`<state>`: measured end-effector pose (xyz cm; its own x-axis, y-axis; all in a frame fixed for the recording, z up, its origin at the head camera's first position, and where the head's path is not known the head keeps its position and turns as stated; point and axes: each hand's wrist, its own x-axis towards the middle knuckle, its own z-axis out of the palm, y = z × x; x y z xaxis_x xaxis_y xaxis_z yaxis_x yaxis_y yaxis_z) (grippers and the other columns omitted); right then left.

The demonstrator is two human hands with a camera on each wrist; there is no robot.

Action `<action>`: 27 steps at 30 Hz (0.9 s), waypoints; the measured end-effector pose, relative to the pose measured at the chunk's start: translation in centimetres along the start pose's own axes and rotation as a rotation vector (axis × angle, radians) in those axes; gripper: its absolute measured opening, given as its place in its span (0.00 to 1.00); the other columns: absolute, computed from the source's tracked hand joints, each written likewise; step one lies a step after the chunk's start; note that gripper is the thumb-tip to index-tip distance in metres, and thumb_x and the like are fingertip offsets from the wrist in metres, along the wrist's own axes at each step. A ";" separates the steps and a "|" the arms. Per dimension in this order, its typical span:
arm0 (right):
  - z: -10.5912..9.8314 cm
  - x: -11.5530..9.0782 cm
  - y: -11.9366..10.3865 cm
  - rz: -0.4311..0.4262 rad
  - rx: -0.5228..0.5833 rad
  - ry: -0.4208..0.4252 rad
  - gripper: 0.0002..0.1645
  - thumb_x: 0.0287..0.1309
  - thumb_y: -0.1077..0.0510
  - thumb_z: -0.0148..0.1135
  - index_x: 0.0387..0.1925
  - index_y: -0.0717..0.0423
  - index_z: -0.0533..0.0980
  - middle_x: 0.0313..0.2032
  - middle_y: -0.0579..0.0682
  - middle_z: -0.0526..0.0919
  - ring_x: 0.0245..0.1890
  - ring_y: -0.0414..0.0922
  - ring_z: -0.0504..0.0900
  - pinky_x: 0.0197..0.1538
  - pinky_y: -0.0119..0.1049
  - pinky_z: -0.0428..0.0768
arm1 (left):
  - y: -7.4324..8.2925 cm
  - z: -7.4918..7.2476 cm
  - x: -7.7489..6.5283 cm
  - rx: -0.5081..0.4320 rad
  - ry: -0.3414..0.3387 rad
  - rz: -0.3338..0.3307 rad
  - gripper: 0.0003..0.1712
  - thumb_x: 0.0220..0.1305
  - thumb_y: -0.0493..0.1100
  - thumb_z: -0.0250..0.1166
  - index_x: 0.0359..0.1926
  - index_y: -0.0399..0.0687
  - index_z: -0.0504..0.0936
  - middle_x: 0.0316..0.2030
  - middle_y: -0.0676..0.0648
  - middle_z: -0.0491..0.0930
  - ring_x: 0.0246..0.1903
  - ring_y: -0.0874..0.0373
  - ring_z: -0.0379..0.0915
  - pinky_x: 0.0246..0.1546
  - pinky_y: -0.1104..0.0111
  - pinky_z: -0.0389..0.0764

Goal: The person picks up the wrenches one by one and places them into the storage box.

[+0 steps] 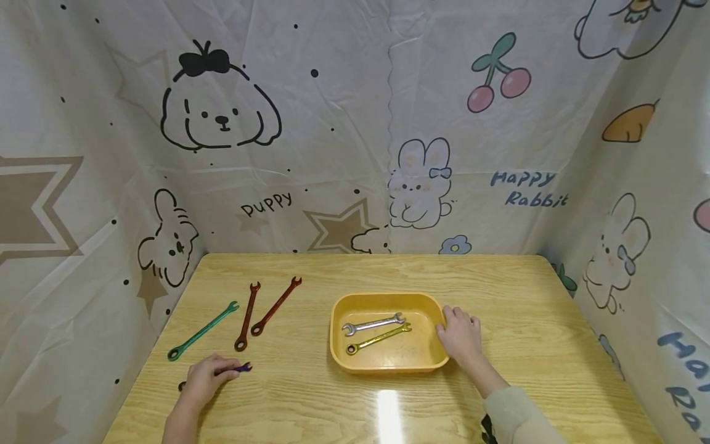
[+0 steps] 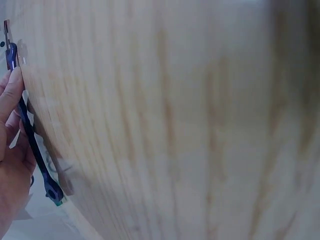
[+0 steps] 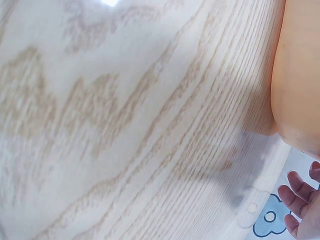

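My left hand (image 1: 205, 379) is low on the left of the table, gripping a purple combination wrench (image 1: 243, 367). In the left wrist view the thumb lies along the shaft of this wrench (image 2: 31, 132), with fingers behind it. My right hand (image 1: 463, 336) holds the right end of a yellow plastic tray (image 1: 388, 369), thumb at the rim. Its fingers (image 3: 297, 202) curve loosely outside the wall in the right wrist view. Inside the tray lie a silver open-end wrench (image 1: 374, 324) and a gold combination wrench (image 1: 379, 338).
Beyond my left hand lie a green wrench (image 1: 204, 330), a brownish-red wrench (image 1: 247, 316) and a dark red wrench (image 1: 276, 306). The wood-grain table (image 1: 499, 283) is enclosed at the back and sides by printed cloth (image 1: 344, 123).
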<state>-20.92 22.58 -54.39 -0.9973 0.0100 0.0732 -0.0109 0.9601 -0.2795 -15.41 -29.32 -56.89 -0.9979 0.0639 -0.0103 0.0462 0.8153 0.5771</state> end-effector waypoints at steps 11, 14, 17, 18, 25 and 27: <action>0.1 0.1 0.0 -0.002 -0.009 -0.008 0.23 0.59 0.54 0.50 0.52 0.63 0.69 0.46 0.62 0.74 0.49 0.59 0.71 0.54 0.60 0.58 | 0.1 0.3 -0.2 -0.015 0.004 -0.014 0.13 0.52 0.37 0.66 0.41 0.47 0.85 0.31 0.53 0.78 0.34 0.54 0.75 0.36 0.62 0.76; 0.1 0.1 0.1 -0.001 -0.009 -0.010 0.23 0.59 0.54 0.51 0.52 0.63 0.69 0.47 0.62 0.74 0.49 0.60 0.71 0.54 0.60 0.58 | 0.2 0.2 -0.3 -0.020 -0.007 -0.018 0.14 0.52 0.37 0.65 0.42 0.47 0.85 0.32 0.52 0.78 0.35 0.53 0.75 0.37 0.60 0.76; 0.1 0.1 0.1 0.002 -0.008 -0.010 0.23 0.59 0.53 0.51 0.52 0.63 0.69 0.47 0.62 0.74 0.49 0.60 0.71 0.54 0.59 0.58 | 0.3 0.2 -0.4 -0.022 -0.019 -0.028 0.14 0.53 0.37 0.65 0.43 0.46 0.84 0.33 0.51 0.78 0.35 0.52 0.75 0.38 0.59 0.76; 0.1 0.1 0.1 0.003 -0.007 -0.009 0.23 0.59 0.53 0.51 0.52 0.63 0.69 0.47 0.62 0.74 0.49 0.59 0.71 0.54 0.59 0.58 | 0.3 0.2 -0.4 -0.019 -0.024 -0.032 0.14 0.54 0.37 0.65 0.44 0.45 0.84 0.32 0.51 0.78 0.34 0.53 0.75 0.37 0.59 0.76; 0.0 0.1 0.0 0.003 -0.007 -0.012 0.24 0.59 0.53 0.51 0.53 0.63 0.68 0.48 0.63 0.74 0.50 0.60 0.71 0.54 0.59 0.58 | 0.7 0.2 -0.5 0.033 -0.028 -0.041 0.15 0.56 0.39 0.64 0.46 0.45 0.83 0.32 0.51 0.76 0.33 0.54 0.74 0.35 0.59 0.76; 0.0 0.1 0.0 0.002 -0.006 -0.013 0.24 0.59 0.53 0.51 0.53 0.64 0.68 0.48 0.63 0.74 0.50 0.60 0.70 0.55 0.59 0.58 | 0.8 0.2 -0.5 0.040 -0.027 -0.034 0.15 0.56 0.38 0.64 0.46 0.44 0.83 0.32 0.51 0.76 0.33 0.54 0.74 0.35 0.59 0.76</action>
<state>-21.01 22.61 -54.39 -0.9982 0.0086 0.0598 -0.0081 0.9618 -0.2735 -14.89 -28.62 -56.58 -0.9974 0.0509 -0.0519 0.0146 0.8398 0.5427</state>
